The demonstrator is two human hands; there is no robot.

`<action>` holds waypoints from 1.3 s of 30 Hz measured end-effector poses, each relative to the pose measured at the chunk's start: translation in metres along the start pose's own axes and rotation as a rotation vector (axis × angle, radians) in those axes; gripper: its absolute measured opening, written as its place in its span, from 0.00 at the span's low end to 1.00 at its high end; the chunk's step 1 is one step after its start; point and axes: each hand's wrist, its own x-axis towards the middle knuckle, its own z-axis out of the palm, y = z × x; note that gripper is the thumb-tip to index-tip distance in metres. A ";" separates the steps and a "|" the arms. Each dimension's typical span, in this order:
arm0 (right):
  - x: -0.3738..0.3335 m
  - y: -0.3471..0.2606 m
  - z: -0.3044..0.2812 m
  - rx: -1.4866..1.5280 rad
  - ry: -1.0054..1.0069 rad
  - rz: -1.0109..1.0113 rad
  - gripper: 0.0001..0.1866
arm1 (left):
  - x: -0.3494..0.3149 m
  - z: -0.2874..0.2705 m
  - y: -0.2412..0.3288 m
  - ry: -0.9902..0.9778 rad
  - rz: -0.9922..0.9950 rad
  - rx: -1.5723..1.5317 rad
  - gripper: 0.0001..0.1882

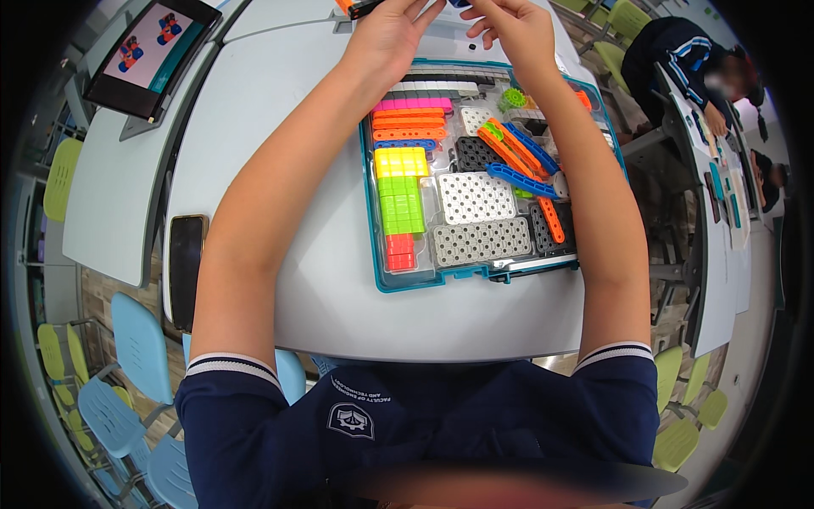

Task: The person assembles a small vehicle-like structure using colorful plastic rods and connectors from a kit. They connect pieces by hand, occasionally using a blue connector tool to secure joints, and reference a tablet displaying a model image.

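Observation:
Both my hands are at the top edge, past the far side of a teal-rimmed parts tray (370, 212), and the edge cuts off their fingertips. The fingers of my left hand (392, 38) are bent inward; what they hold is out of sight. An orange and black piece (363, 8) shows beside that hand. My right hand (519, 36) has its fingers curled, with a small blue piece (459, 2) at the tips, mostly cut off. Below the right hand a tiny black piece (472, 47) lies on the table.
Coloured building beams, yellow blocks (401, 162), green blocks (401, 204) and a white perforated plate (476, 198) fill the tray. A phone (186, 271) lies at the table's left edge. Further left stands a screen (151, 58) showing models. Another person (691, 64) works at the right table.

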 end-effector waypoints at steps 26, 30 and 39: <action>-0.007 -0.006 0.004 -0.226 -0.049 -0.006 0.12 | 0.015 -0.028 0.044 -0.004 -0.620 0.335 0.25; -0.009 -0.011 0.007 -0.274 -0.034 -0.160 0.08 | 0.014 -0.021 0.045 -0.039 -0.542 0.427 0.28; -0.015 -0.022 0.006 -0.659 0.032 -0.573 0.07 | 0.007 -0.014 0.057 -0.130 -0.777 0.442 0.35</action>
